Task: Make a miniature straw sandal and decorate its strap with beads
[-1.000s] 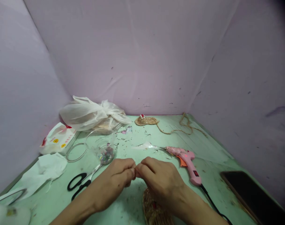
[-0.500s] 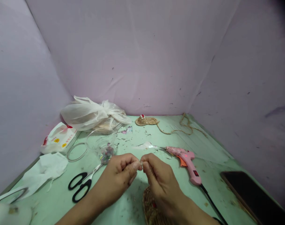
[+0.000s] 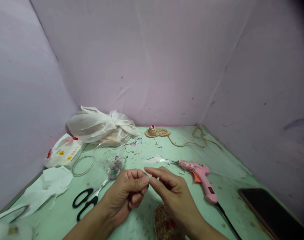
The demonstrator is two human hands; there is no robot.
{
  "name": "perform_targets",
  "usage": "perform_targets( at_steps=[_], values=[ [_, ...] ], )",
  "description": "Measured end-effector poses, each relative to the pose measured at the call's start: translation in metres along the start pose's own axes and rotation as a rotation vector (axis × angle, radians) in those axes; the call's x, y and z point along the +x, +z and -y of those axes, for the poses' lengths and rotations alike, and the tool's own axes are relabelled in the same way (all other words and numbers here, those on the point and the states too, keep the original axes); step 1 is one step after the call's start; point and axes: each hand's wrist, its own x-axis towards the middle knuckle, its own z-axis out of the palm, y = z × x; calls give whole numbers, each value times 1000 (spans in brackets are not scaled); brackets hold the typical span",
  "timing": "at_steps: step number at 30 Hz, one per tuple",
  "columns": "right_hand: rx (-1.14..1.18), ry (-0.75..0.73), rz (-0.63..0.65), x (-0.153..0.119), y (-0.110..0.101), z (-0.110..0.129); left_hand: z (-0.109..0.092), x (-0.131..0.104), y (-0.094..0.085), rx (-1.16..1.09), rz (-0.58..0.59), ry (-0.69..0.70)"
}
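Brown coiled-twine piece [image 3: 160, 220], round-edged, left hand [image 3: 129, 190] pinched — grip's contents unclear, right hand [image 3: 176, 193] with grip parted

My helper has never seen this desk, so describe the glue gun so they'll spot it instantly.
On the green tabletop, find the right hand. Just to its right lies the glue gun, its metal nozzle pointing left and its black cord running toward the near edge. Its pink body and orange trigger set it apart from the dark, flat slab farther right.
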Motion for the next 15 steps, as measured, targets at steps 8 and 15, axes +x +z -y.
perform_targets(
  at_steps=[8, 15],
  values=[
    [-51, -142, 29, 2, -6, 3, 5, 0, -1, -93, -26, 35],
    [-166, -282, -22, 1, -7, 3, 5, 0, -3, 54, 46, 73]
  ],
)
